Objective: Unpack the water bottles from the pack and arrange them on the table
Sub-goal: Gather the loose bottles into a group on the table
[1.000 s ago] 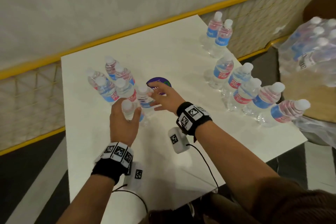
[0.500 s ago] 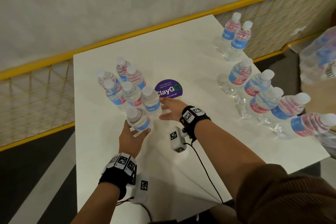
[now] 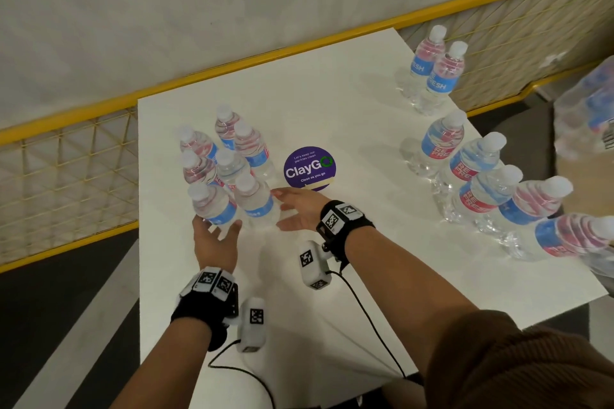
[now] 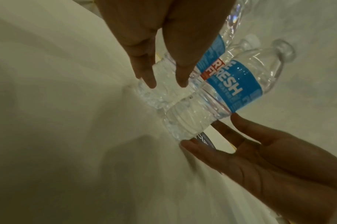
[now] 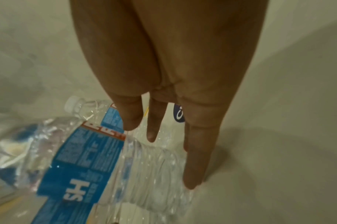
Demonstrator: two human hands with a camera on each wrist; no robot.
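Note:
Several clear water bottles with blue and red labels stand in a cluster (image 3: 226, 169) on the left half of the white table (image 3: 349, 129). My left hand (image 3: 216, 234) is open, fingers straight, at the base of the near-left bottle (image 3: 211, 209). My right hand (image 3: 294, 209) is open too, fingertips against the near-right bottle (image 3: 255, 206). In the left wrist view my left fingers (image 4: 146, 75) point at a bottle's ribbed base (image 4: 164, 91), and the right hand (image 4: 259, 159) sits beside the blue-labelled bottle (image 4: 235, 84). The right wrist view shows straight fingers (image 5: 198, 151) beside that bottle (image 5: 87, 166).
A row of several bottles (image 3: 481, 176) lines the table's right edge, with two more (image 3: 435, 70) at the far right corner. The shrink-wrapped pack (image 3: 588, 116) sits off the table to the right. A purple round sticker (image 3: 309, 169) marks the table's middle. Yellow mesh railing (image 3: 66, 169) stands to the left.
My left hand, which gripped a bottle a second ago, has let it stand at the cluster's near edge and opened. My right hand's fingers have straightened against the neighbouring bottle.

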